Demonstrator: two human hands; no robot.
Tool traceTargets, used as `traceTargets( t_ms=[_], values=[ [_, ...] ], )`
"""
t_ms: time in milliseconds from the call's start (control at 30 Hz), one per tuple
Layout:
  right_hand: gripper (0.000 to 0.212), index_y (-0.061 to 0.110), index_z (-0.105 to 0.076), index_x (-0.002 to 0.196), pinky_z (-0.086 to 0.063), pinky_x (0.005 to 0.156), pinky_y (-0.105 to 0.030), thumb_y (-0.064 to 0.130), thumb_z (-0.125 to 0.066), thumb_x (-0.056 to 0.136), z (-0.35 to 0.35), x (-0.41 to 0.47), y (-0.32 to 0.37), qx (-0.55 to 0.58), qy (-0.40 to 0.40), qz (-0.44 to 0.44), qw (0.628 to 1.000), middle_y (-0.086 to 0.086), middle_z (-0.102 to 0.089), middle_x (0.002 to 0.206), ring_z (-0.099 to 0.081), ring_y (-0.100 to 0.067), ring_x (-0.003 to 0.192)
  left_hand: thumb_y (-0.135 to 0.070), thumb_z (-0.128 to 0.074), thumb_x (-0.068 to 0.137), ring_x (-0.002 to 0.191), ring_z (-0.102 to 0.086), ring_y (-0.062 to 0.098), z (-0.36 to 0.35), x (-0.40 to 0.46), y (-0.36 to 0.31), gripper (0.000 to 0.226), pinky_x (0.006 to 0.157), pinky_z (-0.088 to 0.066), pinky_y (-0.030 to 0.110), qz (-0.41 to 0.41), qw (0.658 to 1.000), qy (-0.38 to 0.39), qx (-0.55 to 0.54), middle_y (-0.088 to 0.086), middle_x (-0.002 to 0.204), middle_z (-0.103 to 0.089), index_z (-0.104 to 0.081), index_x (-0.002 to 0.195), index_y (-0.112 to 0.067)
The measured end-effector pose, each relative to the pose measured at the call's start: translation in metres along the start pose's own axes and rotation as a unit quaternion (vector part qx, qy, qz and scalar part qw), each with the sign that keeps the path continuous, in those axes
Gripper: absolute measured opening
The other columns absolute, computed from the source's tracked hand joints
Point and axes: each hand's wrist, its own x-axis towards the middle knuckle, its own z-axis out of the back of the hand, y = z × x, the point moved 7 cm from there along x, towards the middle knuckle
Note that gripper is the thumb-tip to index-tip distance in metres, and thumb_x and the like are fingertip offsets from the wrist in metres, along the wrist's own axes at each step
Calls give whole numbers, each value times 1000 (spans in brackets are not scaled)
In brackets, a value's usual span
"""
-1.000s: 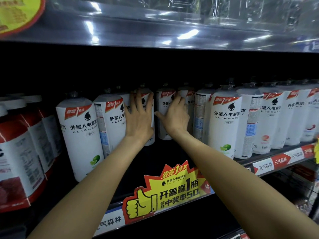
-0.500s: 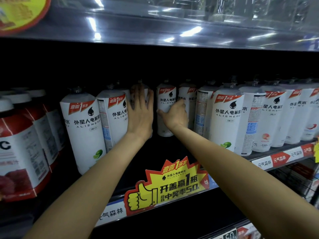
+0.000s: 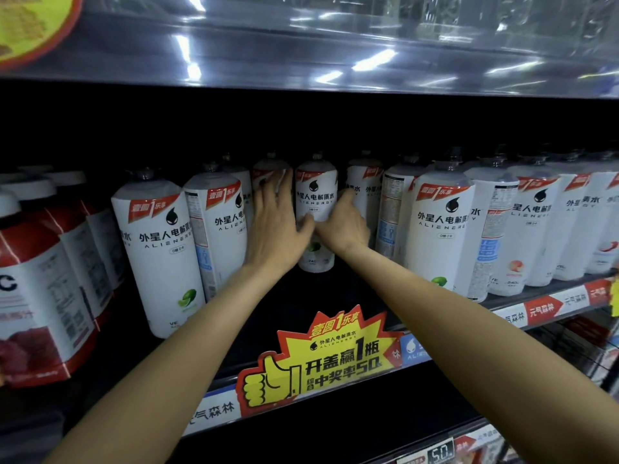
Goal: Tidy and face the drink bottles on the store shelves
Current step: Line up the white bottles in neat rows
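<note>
Head view, from nearest to farthest: a yellow starburst promo tag point(image 3: 318, 356) with a thumbs-up clips to the front edge of the shelf point(image 3: 536, 308), beside red-and-white price strips. Both bare forearms reach over it into a dark gap in the middle of the row.

At the front edge, white Alienergy electrolyte-water bottles stand either side of that gap: a lime one point(image 3: 157, 249) on the left and another lime one point(image 3: 438, 226) on the right, with red-labelled juice bottles point(image 3: 37, 296) at the far left. Several white bottles show their back panels, not their logos.

Deeper in, the left hand point(image 3: 274, 229) and right hand point(image 3: 345, 226) meet on one set-back Alienergy bottle point(image 3: 316, 209). It stands upright, logo facing out, well behind the front line. The left hand's fingers wrap its left side with the thumb across the front; the right hand's fingers curl round its right side. Both grasp it, though motion blur softens the fingertips.

The step in hand looks like drawing this bottle forward to fill the gap. The next move would call for sliding it straight toward the edge, keeping it upright and its logo outward, stopping level with its neighbours and clear of the promo tag.
</note>
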Motion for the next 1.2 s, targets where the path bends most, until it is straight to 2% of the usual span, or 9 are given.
traceTargets(
  t_ms=[167,267,400,567,700,800,900,1033,1200],
  values=[
    [71,10,-36,124,-41,70,-33,47,-74,76,12,-24,7,31,46,74,996,-7,-60,112,-59,-27,99,-34,-56,94,138,-31,18,13,-10,-8,66,109,-24,22,82,979,5,-189,6,152,-29,-24,149,-15],
    [72,12,-42,128,-45,69,-20,37,-80,72,6,-35,14,108,112,111,981,0,-60,110,-59,-13,94,-28,-62,92,131,-39,20,35,-21,-10,62,95,-27,12,71,984,-62,-151,10,144,-37,-33,145,-12],
    [67,16,-49,135,-47,72,-16,30,-78,76,-12,-44,21,161,168,145,962,-2,-60,106,-58,-10,89,-13,-64,88,135,-37,26,61,-40,-13,63,104,-19,8,12,990,-136,-46,15,146,-39,-35,144,-4],
    [65,11,-44,139,-52,91,-26,21,-74,82,-18,-48,20,216,211,127,945,-4,-60,122,-60,-15,109,-4,-70,81,132,-41,29,64,-52,-17,64,109,-28,27,-58,987,-150,27,15,141,-45,-42,138,-5],
    [43,8,-57,126,-50,94,-30,18,-69,86,24,-52,21,94,96,210,968,-7,-65,118,-61,-17,108,-12,-66,85,115,-49,23,61,-61,-39,43,104,-33,22,-179,964,-190,46,14,121,-59,-52,125,-7],
    [25,14,-64,110,-55,75,-36,15,-62,85,70,-68,19,2,-56,265,963,-2,-70,98,-66,-18,88,-21,-62,87,104,-56,18,46,-58,-67,35,93,-42,23,-218,965,-148,-7,8,110,-66,-59,119,-7],
    [19,13,-66,103,-46,56,-28,16,-57,86,104,-93,11,-97,-167,306,932,-2,-69,85,-64,-22,74,-27,-60,88,98,-60,18,26,-30,-70,41,84,-49,28,-179,982,-57,-25,3,106,-65,-55,124,-10],
    [18,12,-66,97,-43,50,-28,18,-51,89,130,-103,-6,-164,-232,318,904,0,-66,82,-61,-21,77,-29,-62,88,109,-58,21,-15,15,-65,57,87,-49,38,-37,996,75,-33,1,119,-60,-38,138,-15],
    [18,9,-66,97,-39,55,-26,15,-54,84,139,-99,-16,-199,-291,306,884,-6,-62,94,-50,-23,86,-24,-67,85,115,-54,24,-34,26,-70,60,93,-46,41,56,990,5,-130,8,131,-50,-36,134,-12]
  ],
)
